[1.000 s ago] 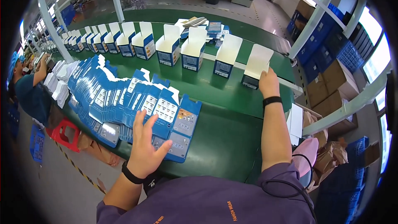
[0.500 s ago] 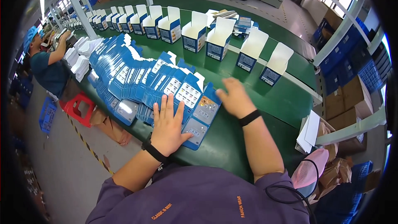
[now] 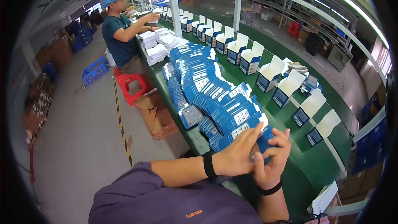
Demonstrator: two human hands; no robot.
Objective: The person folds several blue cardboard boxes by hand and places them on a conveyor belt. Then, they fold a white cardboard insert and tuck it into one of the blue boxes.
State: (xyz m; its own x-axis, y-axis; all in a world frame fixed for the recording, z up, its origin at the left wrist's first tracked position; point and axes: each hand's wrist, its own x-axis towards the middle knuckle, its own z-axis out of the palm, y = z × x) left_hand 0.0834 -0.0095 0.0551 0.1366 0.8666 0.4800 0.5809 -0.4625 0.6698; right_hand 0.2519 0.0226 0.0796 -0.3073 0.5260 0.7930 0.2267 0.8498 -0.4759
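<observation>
Blue carton (image 3: 264, 137) sits low in the frame, right of centre, between the left hand (image 3: 236, 155), fingers straight, and the right hand (image 3: 271, 161), fingers curved, apparently braced from two sides; whether either grips, I cannot tell. Mid-frame, flat cartons (image 3: 207, 87) overlap on the counter (image 3: 306, 157), presumably so edges lift singly. Open boxes (image 3: 249, 63) stand beyond, flaps raised.

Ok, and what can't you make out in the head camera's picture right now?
In the head view:
Blue carton between the left hand and right hand: mostly hidden by both; its folds can't be told.
Row of boxes: far end too small to count, partly behind the post.
Right forearm: elbow end cut off by the lower edge.
</observation>
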